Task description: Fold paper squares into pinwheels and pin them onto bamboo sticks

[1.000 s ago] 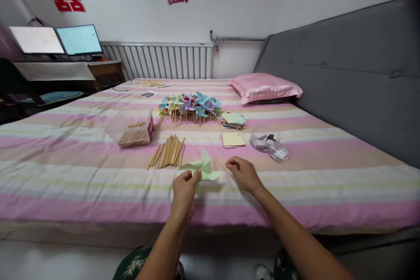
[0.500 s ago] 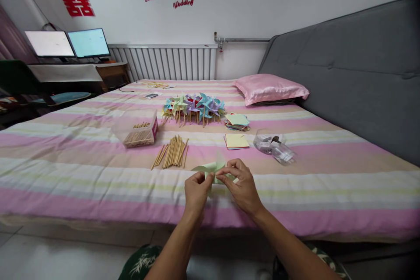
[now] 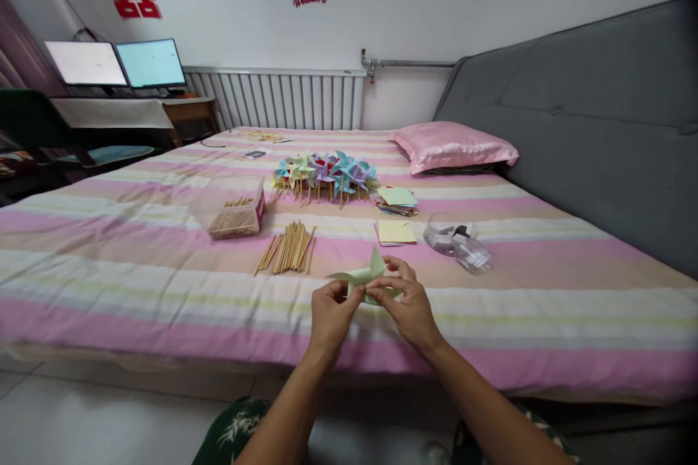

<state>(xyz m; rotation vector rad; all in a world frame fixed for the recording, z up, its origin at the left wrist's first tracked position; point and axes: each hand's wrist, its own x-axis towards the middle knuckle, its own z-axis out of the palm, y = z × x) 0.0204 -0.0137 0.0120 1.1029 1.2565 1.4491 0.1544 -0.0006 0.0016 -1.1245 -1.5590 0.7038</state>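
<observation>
We hold a pale green paper pinwheel (image 3: 366, 277) between both hands, just above the near edge of the bed (image 3: 109, 283). Our left hand (image 3: 331, 316) has its grip closed on the pinwheel's left side, thumb and fingers pinched on the paper. Our right hand (image 3: 410, 309) is closed on its right side, fingertips curled over the folded blades near the centre; one blade points upward between the hands.

Beyond the hands, on the striped bedspread, lies a loose bundle of wooden sticks (image 3: 289, 248). To its left stands a clear box of sticks (image 3: 232, 212). A stack of yellow paper squares (image 3: 395, 232) lies just right of the bundle, with a clear plastic bag (image 3: 456, 241) near it. Farther back sit a pile of finished pinwheels (image 3: 326, 173) and a pink pillow (image 3: 454, 147).
</observation>
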